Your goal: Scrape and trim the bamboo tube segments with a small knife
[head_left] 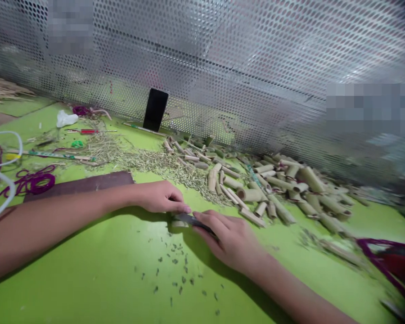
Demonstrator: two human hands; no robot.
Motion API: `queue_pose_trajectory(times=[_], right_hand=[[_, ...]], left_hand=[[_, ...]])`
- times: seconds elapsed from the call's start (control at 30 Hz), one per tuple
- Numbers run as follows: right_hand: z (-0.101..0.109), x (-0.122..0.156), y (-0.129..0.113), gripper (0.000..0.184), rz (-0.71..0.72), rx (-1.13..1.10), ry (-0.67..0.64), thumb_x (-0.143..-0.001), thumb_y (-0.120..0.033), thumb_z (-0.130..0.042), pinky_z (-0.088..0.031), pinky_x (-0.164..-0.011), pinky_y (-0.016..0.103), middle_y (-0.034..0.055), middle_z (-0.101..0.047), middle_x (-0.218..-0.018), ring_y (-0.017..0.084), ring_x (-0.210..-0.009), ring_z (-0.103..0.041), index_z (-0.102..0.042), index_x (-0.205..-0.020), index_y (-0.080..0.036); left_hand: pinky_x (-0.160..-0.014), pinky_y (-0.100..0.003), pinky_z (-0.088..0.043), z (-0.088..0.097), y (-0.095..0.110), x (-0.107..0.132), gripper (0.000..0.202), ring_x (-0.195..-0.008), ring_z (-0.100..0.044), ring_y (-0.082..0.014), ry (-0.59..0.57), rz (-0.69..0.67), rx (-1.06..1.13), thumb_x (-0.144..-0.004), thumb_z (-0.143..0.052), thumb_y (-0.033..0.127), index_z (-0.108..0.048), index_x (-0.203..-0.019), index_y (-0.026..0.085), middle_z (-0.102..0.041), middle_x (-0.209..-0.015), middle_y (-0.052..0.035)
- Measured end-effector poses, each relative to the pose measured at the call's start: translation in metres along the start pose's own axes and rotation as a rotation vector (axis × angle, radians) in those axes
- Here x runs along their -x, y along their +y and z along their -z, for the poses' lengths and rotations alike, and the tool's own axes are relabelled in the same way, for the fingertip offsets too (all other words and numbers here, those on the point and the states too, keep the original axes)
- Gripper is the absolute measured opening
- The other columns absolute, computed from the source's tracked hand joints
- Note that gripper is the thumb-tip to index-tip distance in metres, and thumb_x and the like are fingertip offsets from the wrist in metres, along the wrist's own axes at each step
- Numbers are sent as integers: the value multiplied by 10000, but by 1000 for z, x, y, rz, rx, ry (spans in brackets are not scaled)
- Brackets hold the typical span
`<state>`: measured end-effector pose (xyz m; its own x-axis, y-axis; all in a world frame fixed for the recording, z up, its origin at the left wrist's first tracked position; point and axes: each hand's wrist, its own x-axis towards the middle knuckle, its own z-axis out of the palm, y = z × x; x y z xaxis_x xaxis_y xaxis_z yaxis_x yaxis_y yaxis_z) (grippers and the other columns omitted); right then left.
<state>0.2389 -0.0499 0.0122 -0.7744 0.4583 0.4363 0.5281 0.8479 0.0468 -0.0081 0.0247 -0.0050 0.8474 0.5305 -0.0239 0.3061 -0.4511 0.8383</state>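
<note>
My left hand (164, 196) is closed at the middle of the green table, its thumb against the near end of a dark flat blade. Beneath that blade lies a short, pale bamboo piece (180, 223), mostly covered by the fingers. My right hand (227, 236) is wrapped round the dark flat blade (193, 220), which lies over the bamboo piece; its exact kind is hard to make out. Both hands' fingertips nearly meet there. Small dark shavings (182, 265) are scattered on the table just in front of them.
Cut bamboo tubes (290, 184) are heaped behind and to the right. Pale shavings (155, 162) spread beyond my left hand. A phone (155, 109) leans against the perforated metal sheet (205, 58). At left are a brown board (87, 184), purple cord (42, 180) and a white cable (3, 168).
</note>
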Motion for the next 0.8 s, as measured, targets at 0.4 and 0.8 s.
queue_pose_trajectory(times=[0.4, 0.8], right_hand=[[-5, 1, 0, 309, 8, 10, -8, -1140, -272, -410, -491, -522, 238, 67, -767, -847, 130, -606, -679, -668, -1060, -123], [3, 8, -7, 279, 114, -65, -132, -1122, -198, -437, -478, -500, 220, 0, -723, -747, 98, -547, -625, -682, -997, -149]], left_hand=[[-667, -290, -381, 8, -1, 0, 458, -730, -533, -168, -71, -30, 6, -1003, -533, 574, -659, -824, 172, -606, -779, -24], [-706, -316, -415, 14, 2, 4, 419, -753, -574, -180, -101, -4, 1, -1025, -543, 526, -677, -839, 175, -659, -857, -53]])
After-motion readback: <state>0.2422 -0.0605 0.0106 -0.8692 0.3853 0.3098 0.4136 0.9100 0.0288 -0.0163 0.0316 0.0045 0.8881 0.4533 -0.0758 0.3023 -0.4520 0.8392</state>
